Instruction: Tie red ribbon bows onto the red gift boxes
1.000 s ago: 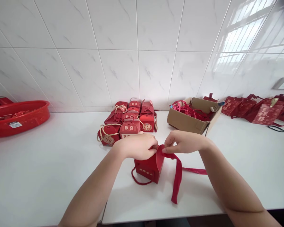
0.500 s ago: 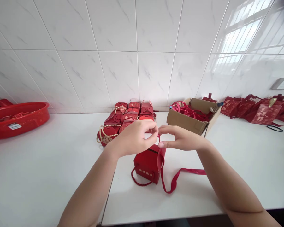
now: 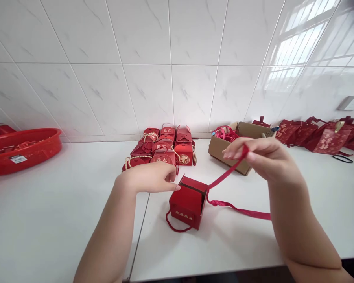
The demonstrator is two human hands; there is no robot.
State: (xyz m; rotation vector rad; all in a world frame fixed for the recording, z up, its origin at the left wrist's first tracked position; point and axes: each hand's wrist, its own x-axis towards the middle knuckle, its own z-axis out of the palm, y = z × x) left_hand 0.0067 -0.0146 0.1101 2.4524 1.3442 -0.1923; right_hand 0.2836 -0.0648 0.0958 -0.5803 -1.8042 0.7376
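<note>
On the white table in front of me stands a small red gift box [image 3: 184, 202] with gold lettering and a dark red cord handle [image 3: 177, 230] hanging at its front. Its top shows a dark gap. Up and to the right of the box, my right hand [image 3: 259, 157] pinches a red ribbon [image 3: 228, 171] between thumb and fingers. This ribbon runs taut down to the box's right edge, and another length trails right across the table. My left hand [image 3: 153, 177] is at the box's upper left, thumb apart from the bent fingers, its thumb tip at the lid edge.
Behind the left hand, several red gift boxes [image 3: 183, 151] are grouped near the tiled wall. A cardboard box [image 3: 224, 151] of red ribbons sits behind my right hand. Red bags [image 3: 332, 139] and a black loop [image 3: 342, 159] lie right; a red basin [image 3: 44, 147] stands left.
My hands have moved apart. The right hand has gone right and up, drawing the ribbon taut from the box; the left has moved left and down to the box's lid.
</note>
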